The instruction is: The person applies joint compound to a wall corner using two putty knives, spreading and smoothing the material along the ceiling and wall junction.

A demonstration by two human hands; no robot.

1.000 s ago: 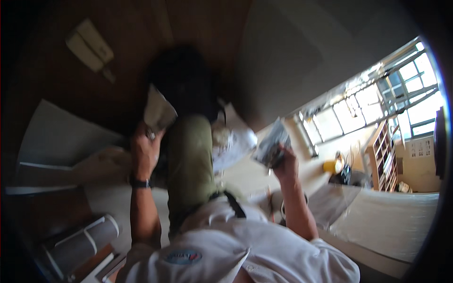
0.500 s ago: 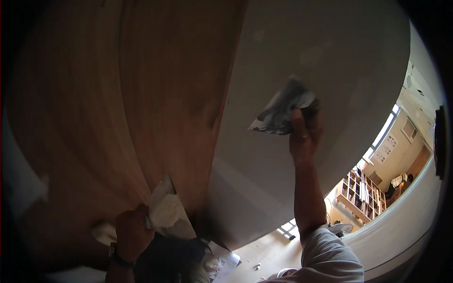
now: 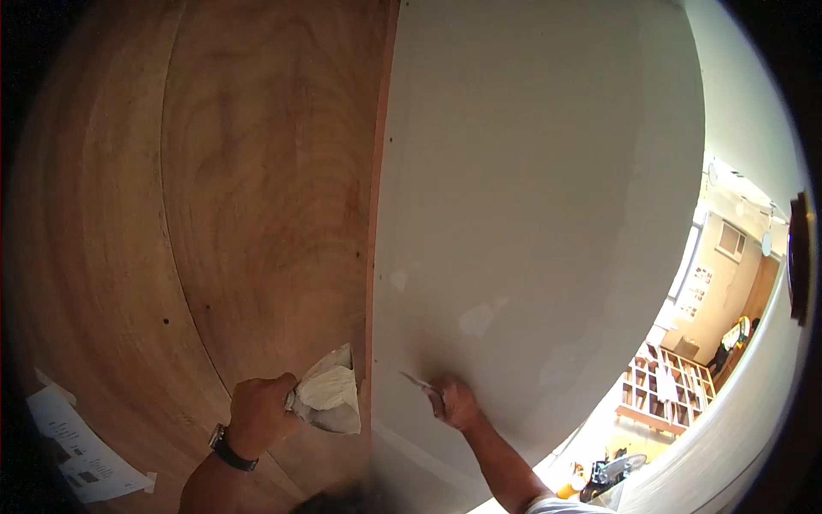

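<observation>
My left hand [image 3: 257, 413] is closed round the handle of a putty knife [image 3: 341, 420]. A thick lump of white putty [image 3: 330, 390] covers much of its broad blade, which stands before the wood panel near the seam. To the right, my right hand [image 3: 456, 404] grips a second putty knife [image 3: 412, 377], seen nearly edge-on and low against the grey-white board [image 3: 548, 214]. I cannot tell whether that blade touches the surface. Above this hand, pale putty patches [image 3: 485, 315] mark the board.
Brown wood panels [image 3: 274, 171] rise on the left, meeting the board at a reddish edge strip [image 3: 374, 231]. A printed sheet [image 3: 90, 450] is taped low on the left. Far right, a wooden compartment rack [image 3: 664, 390] and a fan [image 3: 621, 467] stand in the room beyond.
My right hand with its knife has come down and left, and the blade has turned from broadside to nearly edge-on. The view has shifted and brightened. My left hand still holds its loaded knife.
</observation>
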